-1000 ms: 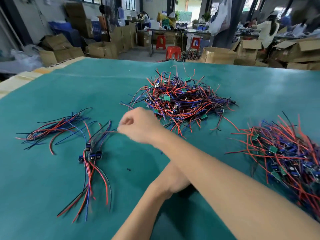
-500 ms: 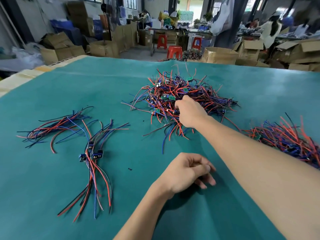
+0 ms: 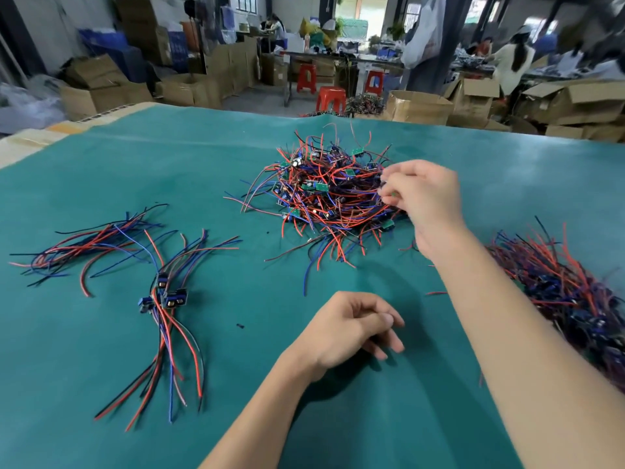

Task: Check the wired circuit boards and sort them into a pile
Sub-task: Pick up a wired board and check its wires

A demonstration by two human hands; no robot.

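1. on the green table cover [image 3: 101, 170] we see a tangled centre heap of wired boards [image 3: 324, 194], a small sorted pile [image 3: 162, 296] at left and another heap [image 3: 568, 289] at right.
2. behind the table, cardboard boxes [image 3: 416, 106] stand open; we cannot tell what they hold.
3. our right hand [image 3: 426, 201] reaches over the centre heap's right edge, fingertips pinching a wired board there.
4. our left hand [image 3: 348, 330] rests near us on the cover, fingers loosely curled, holding nothing.
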